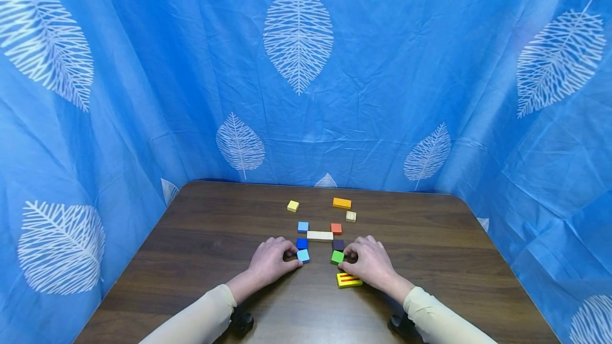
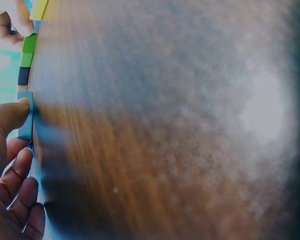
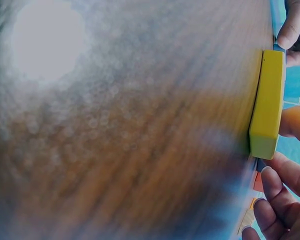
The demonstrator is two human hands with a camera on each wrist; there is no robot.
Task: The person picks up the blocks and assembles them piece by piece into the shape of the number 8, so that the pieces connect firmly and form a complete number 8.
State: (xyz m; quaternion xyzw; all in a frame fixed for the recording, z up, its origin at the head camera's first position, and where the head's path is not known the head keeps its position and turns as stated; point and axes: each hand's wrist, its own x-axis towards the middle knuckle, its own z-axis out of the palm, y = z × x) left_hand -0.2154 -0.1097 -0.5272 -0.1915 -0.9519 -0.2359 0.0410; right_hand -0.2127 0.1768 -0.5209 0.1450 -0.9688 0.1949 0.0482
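My left hand (image 1: 271, 260) pinches a light blue cube (image 1: 303, 256) between thumb and index finger. In the left wrist view, the thumb lies on the near face of this light blue cube (image 2: 25, 122). Directly behind it sits a dark blue cube (image 1: 302, 243). Opposite, my right hand (image 1: 372, 260) pinches a green cube (image 1: 337, 257), with a dark purple cube (image 1: 338, 244) just beyond. A yellow block with red stripes (image 1: 349, 280) lies in front of the right hand; in the right wrist view this yellow block (image 3: 268, 107) hides the green cube.
A pale plank (image 1: 320, 236) lies crosswise between the two columns. Farther back are a blue cube (image 1: 303, 226), a red cube (image 1: 336, 229), a striped wooden cube (image 1: 351, 216), an orange block (image 1: 341, 203) and a pale yellow block (image 1: 293, 206). A blue curtain (image 1: 363, 105) hangs behind the wooden table (image 1: 215, 216).
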